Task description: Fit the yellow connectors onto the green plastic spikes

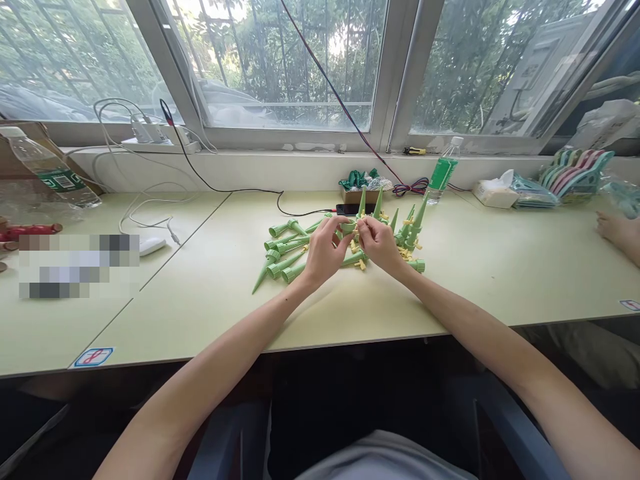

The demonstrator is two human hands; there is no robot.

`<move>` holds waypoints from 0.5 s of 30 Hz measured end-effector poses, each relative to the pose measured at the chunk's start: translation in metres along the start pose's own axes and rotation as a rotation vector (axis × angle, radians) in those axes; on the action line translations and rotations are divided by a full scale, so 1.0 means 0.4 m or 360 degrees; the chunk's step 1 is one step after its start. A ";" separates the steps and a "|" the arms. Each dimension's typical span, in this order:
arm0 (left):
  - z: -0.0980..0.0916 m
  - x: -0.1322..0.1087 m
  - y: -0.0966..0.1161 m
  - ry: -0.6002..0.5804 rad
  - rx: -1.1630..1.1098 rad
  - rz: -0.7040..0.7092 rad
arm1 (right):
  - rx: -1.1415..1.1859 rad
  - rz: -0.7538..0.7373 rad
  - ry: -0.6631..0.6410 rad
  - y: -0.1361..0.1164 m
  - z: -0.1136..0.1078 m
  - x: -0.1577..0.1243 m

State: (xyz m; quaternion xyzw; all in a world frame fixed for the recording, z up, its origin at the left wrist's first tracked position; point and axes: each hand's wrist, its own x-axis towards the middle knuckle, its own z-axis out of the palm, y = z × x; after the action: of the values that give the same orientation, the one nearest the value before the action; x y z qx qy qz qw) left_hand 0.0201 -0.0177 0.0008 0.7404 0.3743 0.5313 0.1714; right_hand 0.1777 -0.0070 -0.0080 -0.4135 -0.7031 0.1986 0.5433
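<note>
My left hand [326,250] is closed around a green plastic plant watering spike [349,227], whose round end shows between thumb and fingers. Close against it, my right hand [381,244] pinches a small yellow valve [356,231], mostly covered by the fingertips. Several green spikes [286,245] lie on the table to the left of my hands. Behind and right of my hands, more spikes with yellow valves stand upright, one tall spike [419,219] among them.
Beyond the spikes are a phone [345,209], a small box [367,195] and a green-labelled bottle [444,172]. Cables [135,207] and a white plug-like device [152,246] lie left. Tissues [496,190] stand right; another person's hand [617,230] rests at the right edge.
</note>
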 end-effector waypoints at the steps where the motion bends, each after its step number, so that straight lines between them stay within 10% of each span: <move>1: -0.001 0.000 0.001 0.0013 0.0006 0.0002 | 0.0006 -0.0002 -0.0004 -0.001 0.000 0.000; 15: 0.002 0.015 0.007 -0.0101 -0.0870 -0.0679 | 0.0071 -0.0058 0.0091 -0.013 -0.004 -0.005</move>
State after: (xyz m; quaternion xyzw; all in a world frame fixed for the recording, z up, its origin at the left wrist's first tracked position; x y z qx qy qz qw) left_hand 0.0229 -0.0150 0.0063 0.5883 0.3590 0.5407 0.4823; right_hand 0.1775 -0.0117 -0.0050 -0.3939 -0.6901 0.1921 0.5759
